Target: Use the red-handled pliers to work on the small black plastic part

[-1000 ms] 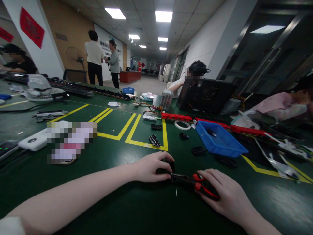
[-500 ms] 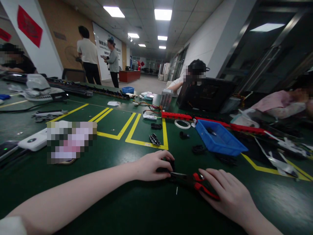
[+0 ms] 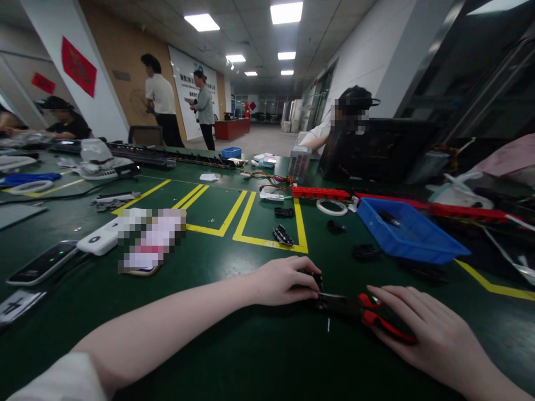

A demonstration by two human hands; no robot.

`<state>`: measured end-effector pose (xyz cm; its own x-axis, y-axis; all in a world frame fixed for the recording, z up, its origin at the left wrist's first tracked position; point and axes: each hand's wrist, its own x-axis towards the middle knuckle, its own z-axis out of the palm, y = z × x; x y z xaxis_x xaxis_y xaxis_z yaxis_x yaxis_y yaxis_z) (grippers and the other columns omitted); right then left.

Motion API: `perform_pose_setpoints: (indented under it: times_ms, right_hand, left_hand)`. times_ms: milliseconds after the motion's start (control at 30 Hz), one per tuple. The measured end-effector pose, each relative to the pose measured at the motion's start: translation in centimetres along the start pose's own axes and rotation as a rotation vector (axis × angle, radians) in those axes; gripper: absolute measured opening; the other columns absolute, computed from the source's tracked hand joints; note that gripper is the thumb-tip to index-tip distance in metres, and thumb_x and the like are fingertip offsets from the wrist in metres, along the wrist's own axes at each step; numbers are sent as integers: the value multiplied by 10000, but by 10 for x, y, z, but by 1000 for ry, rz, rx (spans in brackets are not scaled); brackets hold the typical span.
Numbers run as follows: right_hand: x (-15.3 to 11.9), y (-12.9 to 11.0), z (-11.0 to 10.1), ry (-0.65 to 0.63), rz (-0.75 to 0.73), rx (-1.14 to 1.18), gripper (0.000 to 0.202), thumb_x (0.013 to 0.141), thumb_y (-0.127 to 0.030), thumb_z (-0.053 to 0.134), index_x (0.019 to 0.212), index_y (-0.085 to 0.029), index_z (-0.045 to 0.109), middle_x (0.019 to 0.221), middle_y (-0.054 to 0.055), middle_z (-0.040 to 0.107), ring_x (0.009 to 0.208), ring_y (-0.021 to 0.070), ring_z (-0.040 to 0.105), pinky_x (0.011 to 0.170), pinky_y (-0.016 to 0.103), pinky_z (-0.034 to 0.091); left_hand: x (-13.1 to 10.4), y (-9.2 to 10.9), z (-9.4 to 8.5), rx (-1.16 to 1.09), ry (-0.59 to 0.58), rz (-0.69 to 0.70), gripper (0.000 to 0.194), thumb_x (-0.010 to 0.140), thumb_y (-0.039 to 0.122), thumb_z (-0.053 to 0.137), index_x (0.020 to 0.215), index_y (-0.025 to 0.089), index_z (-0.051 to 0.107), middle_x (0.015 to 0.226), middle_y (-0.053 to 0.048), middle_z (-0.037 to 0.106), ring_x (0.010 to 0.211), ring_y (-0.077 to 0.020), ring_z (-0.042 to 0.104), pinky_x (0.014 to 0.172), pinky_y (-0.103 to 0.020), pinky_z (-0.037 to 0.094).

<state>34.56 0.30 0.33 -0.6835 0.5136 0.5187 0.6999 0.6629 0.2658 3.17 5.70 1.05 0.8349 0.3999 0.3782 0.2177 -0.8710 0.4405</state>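
Observation:
My left hand [image 3: 288, 281] has its fingers closed round a small black part [image 3: 319, 280], mostly hidden by the fingers. Red-handled pliers [image 3: 387, 326] are in my right hand [image 3: 422, 320], their metal jaws pointing left and meeting the black part at my left fingertips. Whether the jaws grip it cannot be made out. Just below the pliers a thin white sliver [image 3: 328, 324] lies on the green table [image 3: 234, 356]. Beyond my left hand, a black and silver part [image 3: 283, 235] rests inside a yellow taped outline.
A blue tray [image 3: 413, 236] holding a dark piece stands at the right, with black parts [image 3: 365, 252] beside it. Phone [image 3: 152, 245], white device [image 3: 111, 231] and cables lie left. Behind are a red strip [image 3: 320, 193], a metal box [image 3: 298, 164] and a seated person [image 3: 353, 111].
The view has turned left, so everything appears shifted to the right. Both hands keep nearly the same pose on the black part and pliers.

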Motion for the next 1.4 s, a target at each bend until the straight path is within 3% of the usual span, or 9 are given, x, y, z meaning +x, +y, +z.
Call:
perform_pose_setpoints:
  times_ms: [333,567,767,1300,1400]
  right_hand:
    - [-3,2,1,-215,170,308,410,838,-358,623,1221,-221,566,1065,100,685,884,234,697,732,338,593]
    - [0,1,1,-281,208,343,428,844,-382,612,1243,-233,562,1076,99,675,889,234,694,734,349,589]
    - [3,-2,-3,-287,201,320,419,825,-370,622,1213,-214,584,1068,106,678,904,243,688,746,355,579]
    - [6,-8,-5,-153,103,216,407,852,-382,622,1192,-161,580,995,114,660,808,226,651,672,344,531]
    - [4,-9,-3,-135,95,190,411,848,-361,624,1214,-182,572,996,111,658,809,239,640,669,363,522]
  left_hand:
    - [1,1,-1,9,-20,-7,173,944,279,572,1008,147,665,1248,-106,566,1119,-204,581,904,-310,508]
    - [2,5,-2,61,-53,-5,226,926,350,599,1042,160,635,1275,-110,561,1120,-219,572,908,-337,506]
    - [2,4,0,53,-77,-15,377,851,451,679,1088,168,604,1288,-110,557,1134,-242,560,915,-381,508]
    - [1,5,2,73,-130,-17,282,894,360,634,1094,167,587,1300,-117,541,1179,-249,532,943,-412,494]
    - [2,6,2,74,-133,-31,338,878,372,652,1140,174,571,1305,-113,538,1177,-253,536,961,-426,485]
